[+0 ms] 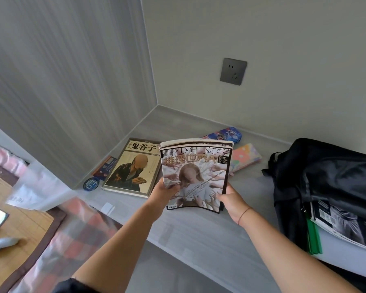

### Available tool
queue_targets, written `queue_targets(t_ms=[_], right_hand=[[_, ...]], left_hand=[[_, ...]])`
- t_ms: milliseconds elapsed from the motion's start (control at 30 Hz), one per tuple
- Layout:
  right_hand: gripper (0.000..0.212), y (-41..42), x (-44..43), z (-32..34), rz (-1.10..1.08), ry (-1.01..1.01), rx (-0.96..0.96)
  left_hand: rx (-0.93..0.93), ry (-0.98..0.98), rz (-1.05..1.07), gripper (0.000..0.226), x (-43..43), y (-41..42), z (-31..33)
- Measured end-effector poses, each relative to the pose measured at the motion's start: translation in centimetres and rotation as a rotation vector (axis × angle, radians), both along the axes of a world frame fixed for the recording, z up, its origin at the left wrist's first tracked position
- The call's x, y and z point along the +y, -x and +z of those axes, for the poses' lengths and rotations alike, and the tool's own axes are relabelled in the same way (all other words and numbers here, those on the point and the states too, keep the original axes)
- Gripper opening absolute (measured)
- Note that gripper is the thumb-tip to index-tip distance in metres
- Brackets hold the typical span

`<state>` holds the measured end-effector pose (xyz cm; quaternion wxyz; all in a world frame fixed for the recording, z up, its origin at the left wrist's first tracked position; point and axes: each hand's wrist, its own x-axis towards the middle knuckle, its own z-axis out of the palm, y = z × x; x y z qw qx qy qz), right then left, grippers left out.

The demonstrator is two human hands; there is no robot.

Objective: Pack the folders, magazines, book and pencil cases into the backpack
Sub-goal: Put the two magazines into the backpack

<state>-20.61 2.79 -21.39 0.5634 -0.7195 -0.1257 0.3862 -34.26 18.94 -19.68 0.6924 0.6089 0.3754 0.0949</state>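
While the left hand (165,192) and right hand (230,199) pinch the magazine (195,174) by its 2 lower corners, it is held clear above the ledge (199,229), apparently steadied for sliding into the open backpack (325,187) at right.

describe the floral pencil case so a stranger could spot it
Start at the black backpack on the grey ledge. Left of it lies the floral pencil case. It is pastel with flowers, unlike the blue pencil case behind it.
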Motion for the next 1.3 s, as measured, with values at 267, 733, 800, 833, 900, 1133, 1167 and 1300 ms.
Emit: queue_targets(t_ms=[267,733,800,833,900,1133,1167,1300], right_hand=[[0.026,-0.6,-3.6,1.5,0.017,0.038,-0.058],[0.022,-5.7,-26.3,8.9,-0.351,-0.008,-0.278],[0.021,-4.9,-30.1,8.3,-0.446,-0.042,-0.178],[0.020,-4.4,-31.9,8.1,-0.481,-0.061,-0.139],[0.024,-3.5,-34.6,8.1,-0.536,-0.099,-0.104],[0.026,-2.1,-40.8,5.9,-0.716,-0.214,0.010],[0.026,-1.8,-41.2,5.7,-0.715,-0.217,0.018],[0.028,-0.2,-42.3,5.3,-0.691,-0.214,0.059]], left_hand=[[0.028,-0.017,-0.059,0.022,-2.2,-1.8,1.8],[0.050,0.108,-0.449,0.039,-19.6,-16.1,6.2],[0.022,-0.049,-0.599,0.044,-22.3,-17.7,6.1],[0.022,-0.145,-0.648,0.040,-23.5,-18.2,6.0],[0.025,-0.359,-0.685,0.024,-25.2,-19.3,5.4],[-0.009,-1.434,-0.868,0.060,-28.3,-21.9,4.3],[-0.003,-1.511,-0.881,0.055,-28.6,-22.4,4.4],[0.081,-1.665,-0.943,0.033,-29.5,-25.0,5.1]])
